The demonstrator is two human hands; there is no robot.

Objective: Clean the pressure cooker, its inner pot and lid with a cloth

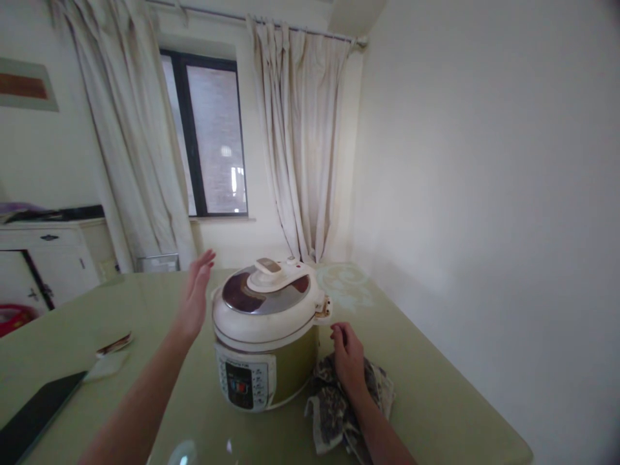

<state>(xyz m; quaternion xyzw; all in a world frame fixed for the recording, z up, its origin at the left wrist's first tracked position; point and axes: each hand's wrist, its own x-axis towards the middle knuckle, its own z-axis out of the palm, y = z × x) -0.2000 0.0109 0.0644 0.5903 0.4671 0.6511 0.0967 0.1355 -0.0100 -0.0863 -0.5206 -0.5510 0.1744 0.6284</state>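
Note:
A white and green electric pressure cooker [295,361] stands upright on the table, its lid [264,326] on and its control panel facing me. My left hand [195,300] is raised just left of the lid, fingers stretched out, holding nothing. To the right of the cooker, below the lid's side handle [323,307], my right hand [347,355] has its fingers curled together. Whether anything small is inside them is hidden. A crumpled, dark-patterned cloth [329,413] lies under and beside that hand, against the cooker's base.
The glossy pale green table [436,420] runs along a white wall on the right. A dark flat tablet-like object [43,410] lies at the left, with a small brown and white item [113,344] behind it. A white cabinet [62,252], curtains and a window stand beyond.

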